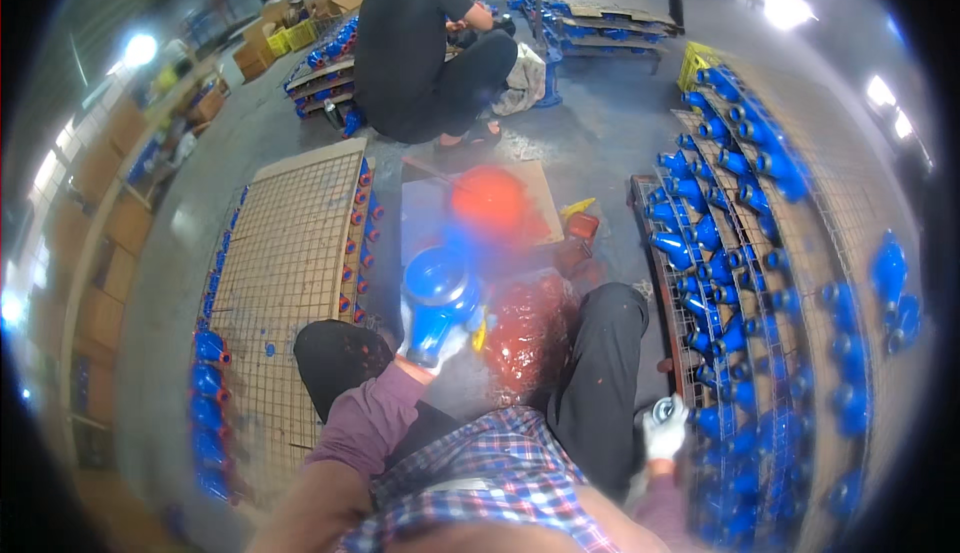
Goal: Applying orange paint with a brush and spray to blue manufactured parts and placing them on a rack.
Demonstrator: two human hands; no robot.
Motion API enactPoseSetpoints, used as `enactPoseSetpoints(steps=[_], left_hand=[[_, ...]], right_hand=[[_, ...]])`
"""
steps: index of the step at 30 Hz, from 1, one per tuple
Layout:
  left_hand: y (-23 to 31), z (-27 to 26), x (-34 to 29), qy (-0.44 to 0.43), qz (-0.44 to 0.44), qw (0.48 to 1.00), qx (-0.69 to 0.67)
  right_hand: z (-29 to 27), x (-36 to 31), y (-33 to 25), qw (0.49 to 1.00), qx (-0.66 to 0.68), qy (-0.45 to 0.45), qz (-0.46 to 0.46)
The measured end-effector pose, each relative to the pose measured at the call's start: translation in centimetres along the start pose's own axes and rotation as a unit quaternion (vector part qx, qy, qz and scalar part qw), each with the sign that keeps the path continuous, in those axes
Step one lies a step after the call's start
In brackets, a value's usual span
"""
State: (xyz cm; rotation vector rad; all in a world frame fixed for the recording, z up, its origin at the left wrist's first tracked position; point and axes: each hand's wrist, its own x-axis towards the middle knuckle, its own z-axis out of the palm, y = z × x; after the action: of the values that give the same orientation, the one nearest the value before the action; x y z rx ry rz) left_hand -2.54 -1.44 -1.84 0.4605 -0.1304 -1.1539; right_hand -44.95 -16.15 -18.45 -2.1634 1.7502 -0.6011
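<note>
A blue funnel-shaped casting (436, 298) with a wide round opening is held up between my knees. My left hand (455, 344), in a white glove, wraps around its lower part. Beside that hand shows a small yellow piece (479, 332), too blurred to name. At the right, low beside the rack, my gloved right hand (664, 437) closes on a ring-ended metal part (664, 410); most of that part is hidden. Ahead of the casting lies a round, bright red-orange shape (490, 201), blurred, on a flat board (540, 193).
Stacked wire racks (655, 283) of blue castings (715, 268) stand to my right. Left, a mesh-topped stack (285, 243) holds castings with red ends. Glossy red sheeting (530, 338) lies between my legs, near a red container (582, 225). Another person (415, 53) sits ahead.
</note>
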Motion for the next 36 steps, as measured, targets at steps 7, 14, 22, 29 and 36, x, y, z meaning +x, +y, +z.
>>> enactPoseSetpoints(steps=[7, 14, 22, 29, 36], left_hand=[[-0.4, 0.2, 0.5, -0.019, -0.021, 0.999, -0.028], [-0.6, -0.6, 0.8, -0.075, -0.028, 0.994, -0.073], [-0.4, -0.4, 0.3, -0.092, -0.023, 0.986, -0.134], [0.1, -0.2, -1.3, -0.056, -0.023, 0.998, -0.013], [0.1, -0.3, -1.9, -0.128, -0.011, 0.984, -0.126]], right_hand=[[3.9, -4.4, 5.4, 0.983, 0.014, -0.052, 0.177], [-4.7, 2.0, -5.8, 0.973, 0.110, 0.192, -0.060], [-10.4, 2.6, -28.4, 0.851, 0.248, -0.086, -0.455], [-5.3, -0.1, -33.5, 0.815, 0.301, -0.121, -0.481], [-3.6, 0.5, -33.4, 0.858, 0.168, -0.086, -0.478]])
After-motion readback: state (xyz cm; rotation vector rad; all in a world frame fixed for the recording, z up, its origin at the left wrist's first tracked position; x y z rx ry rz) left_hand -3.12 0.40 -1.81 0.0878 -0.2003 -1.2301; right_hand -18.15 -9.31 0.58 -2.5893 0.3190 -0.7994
